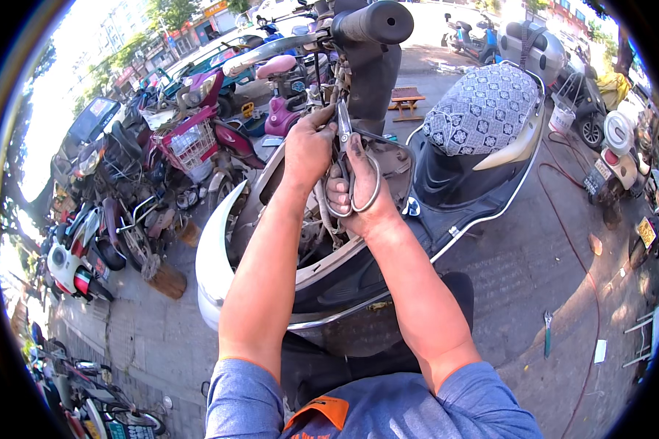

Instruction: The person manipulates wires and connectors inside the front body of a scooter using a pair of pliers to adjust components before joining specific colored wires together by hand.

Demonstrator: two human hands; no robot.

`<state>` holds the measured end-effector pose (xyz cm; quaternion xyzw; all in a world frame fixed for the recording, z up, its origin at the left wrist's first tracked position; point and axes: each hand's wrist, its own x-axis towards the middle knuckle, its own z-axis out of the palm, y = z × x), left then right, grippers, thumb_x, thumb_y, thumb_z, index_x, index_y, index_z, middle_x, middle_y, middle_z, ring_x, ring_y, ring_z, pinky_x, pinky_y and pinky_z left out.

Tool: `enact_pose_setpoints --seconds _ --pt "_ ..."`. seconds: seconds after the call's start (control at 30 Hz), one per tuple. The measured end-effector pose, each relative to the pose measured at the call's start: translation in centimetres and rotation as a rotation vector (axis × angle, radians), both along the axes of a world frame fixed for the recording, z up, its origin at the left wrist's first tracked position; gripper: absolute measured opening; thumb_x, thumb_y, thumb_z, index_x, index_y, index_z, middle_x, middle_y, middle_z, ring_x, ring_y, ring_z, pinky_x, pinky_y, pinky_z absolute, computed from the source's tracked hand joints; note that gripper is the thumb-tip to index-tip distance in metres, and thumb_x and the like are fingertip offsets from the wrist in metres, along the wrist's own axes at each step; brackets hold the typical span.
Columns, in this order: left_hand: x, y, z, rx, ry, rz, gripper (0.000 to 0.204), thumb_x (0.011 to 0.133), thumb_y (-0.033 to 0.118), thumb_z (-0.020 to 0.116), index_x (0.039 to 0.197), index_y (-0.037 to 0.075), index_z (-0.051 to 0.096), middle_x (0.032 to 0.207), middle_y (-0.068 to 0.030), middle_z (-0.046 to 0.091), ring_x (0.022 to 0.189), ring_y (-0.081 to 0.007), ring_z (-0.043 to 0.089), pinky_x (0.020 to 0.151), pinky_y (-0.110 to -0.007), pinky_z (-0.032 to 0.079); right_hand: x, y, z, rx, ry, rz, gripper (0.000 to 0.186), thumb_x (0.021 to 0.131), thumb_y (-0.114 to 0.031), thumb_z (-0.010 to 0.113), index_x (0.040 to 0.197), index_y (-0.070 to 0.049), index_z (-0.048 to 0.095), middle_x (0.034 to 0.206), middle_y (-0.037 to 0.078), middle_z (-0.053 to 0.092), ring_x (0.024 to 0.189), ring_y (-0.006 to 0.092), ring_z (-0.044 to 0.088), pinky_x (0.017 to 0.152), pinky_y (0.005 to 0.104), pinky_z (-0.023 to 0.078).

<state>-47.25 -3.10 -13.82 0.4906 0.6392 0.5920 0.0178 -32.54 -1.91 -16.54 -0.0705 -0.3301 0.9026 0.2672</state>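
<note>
Blue-grey shirt [432, 410] with an orange patch nearest, both bare forearms reaching out from it over a scooter [214, 263] with its front panelling open. Right hand [370, 207] wrapped round the handles of metal scissors [345, 129], thumb along one side, fingers at the loops, blades pointing up and away from the body. Left hand [307, 150] just beside the blades, fingers curled in by the cables under the handlebar; from where I stand, can't tell what, if anything, they pinch. Scissors sit above the scooter's opened front, loose cables [325, 208] hanging below. Black handlebar grip [377, 25] juts out above the hands. Patterned seat cover [483, 110] to the right. Green-handled wrench [548, 336] on the paved ground, lower right, near a red hose [580, 256]. Small wooden stool [406, 96] beyond the scooter. Pink-framed basket [187, 146] among parked two-wheelers, left.
</note>
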Motion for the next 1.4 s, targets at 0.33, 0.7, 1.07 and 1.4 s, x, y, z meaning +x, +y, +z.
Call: enact_pose_setpoints --seconds 0.33,0.7,1.07,1.4 --pt "0.3 -0.3 0.5 -0.048 0.034 -0.004 0.044 0.1 0.007 0.066 0.143 -0.001 0.068 0.117 -0.0094 0.079 0.1 -0.0124 0.07 0.09 -0.028 0.054 -0.8 -0.9 0.3 0.103 -0.085 -0.126 0.054 0.101 -0.066 0.066 0.087 -0.015 0.058 0.058 -0.007 0.042 0.043 0.0063 0.038 0.041 0.0235 0.03" --pt "-0.3 -0.1 0.0 -0.017 -0.017 -0.007 0.043 0.097 0.009 0.069 0.137 -0.003 0.07 0.125 -0.0223 0.077 0.114 -0.0291 0.075 0.102 -0.036 0.053 1.0 0.0 0.2 0.082 -0.052 -0.051 0.04 0.105 -0.051 0.069 0.09 -0.015 0.059 0.064 -0.007 0.046 0.048 0.0063 0.04 0.043 0.0229 0.031" --pt "0.0 -0.4 0.1 -0.005 0.045 0.009 0.042 0.096 0.009 0.069 0.137 -0.001 0.071 0.123 -0.0225 0.077 0.115 -0.0322 0.074 0.102 -0.037 0.053 -1.2 -0.9 -0.9 0.311 -0.156 -0.22 0.049 0.103 -0.063 0.066 0.09 -0.017 0.057 0.067 -0.009 0.043 0.052 0.0043 0.035 0.048 0.0228 0.026" --pt "-1.2 0.2 -0.9 0.048 -0.11 -0.099 0.044 0.097 0.008 0.068 0.139 -0.002 0.07 0.126 -0.0202 0.077 0.114 -0.0258 0.074 0.102 -0.035 0.053 -0.6 -0.5 -1.5 0.465 -0.173 -0.305 0.05 0.106 -0.053 0.068 0.096 -0.003 0.071 0.07 -0.001 0.059 0.062 0.01 0.05 0.058 0.03 0.042"
